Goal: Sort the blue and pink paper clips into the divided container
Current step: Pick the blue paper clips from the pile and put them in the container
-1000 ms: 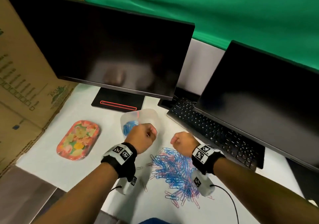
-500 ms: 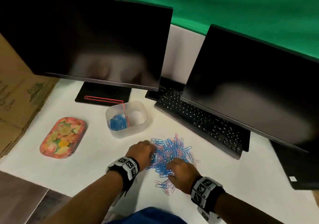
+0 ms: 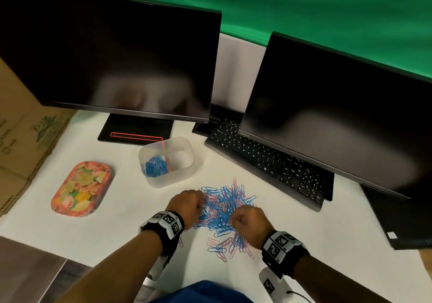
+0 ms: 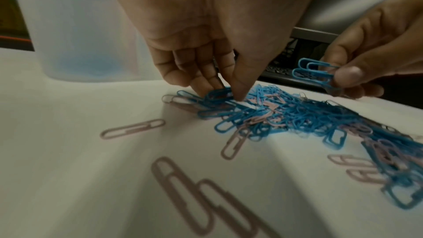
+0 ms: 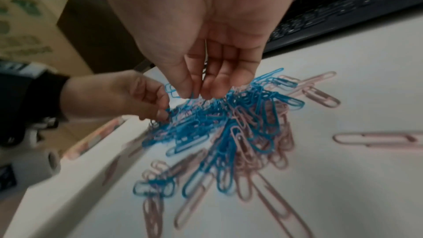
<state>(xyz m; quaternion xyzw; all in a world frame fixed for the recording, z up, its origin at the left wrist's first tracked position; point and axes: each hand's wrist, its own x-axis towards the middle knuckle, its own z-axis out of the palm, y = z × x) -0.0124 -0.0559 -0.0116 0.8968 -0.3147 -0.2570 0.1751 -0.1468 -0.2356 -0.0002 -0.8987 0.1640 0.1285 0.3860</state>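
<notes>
A tangled pile of blue and pink paper clips point(image 3: 225, 205) lies on the white table in front of me. My left hand point(image 4: 225, 95) pinches a blue clip point(image 4: 216, 94) at the pile's left edge. My right hand point(image 5: 196, 95), just above the pile's near side, pinches a few blue clips point(image 4: 312, 73) between thumb and fingers. Behind the pile stands the translucent divided container point(image 3: 187, 162). Its left compartment holds blue clips point(image 3: 155, 166); nothing shows in its right one. Loose pink clips point(image 4: 132, 129) lie scattered around the pile.
A black keyboard point(image 3: 268, 164) and two dark monitors point(image 3: 112, 57) stand behind and to the right. A floral oval tray point(image 3: 81, 188) sits to the left, with a cardboard box point(image 3: 21, 127) beyond it. The table's front edge is near my forearms.
Both hands came down from beside the container to the pile. The right hand has since lifted a few blue clips, and the left has closed on a blue clip.
</notes>
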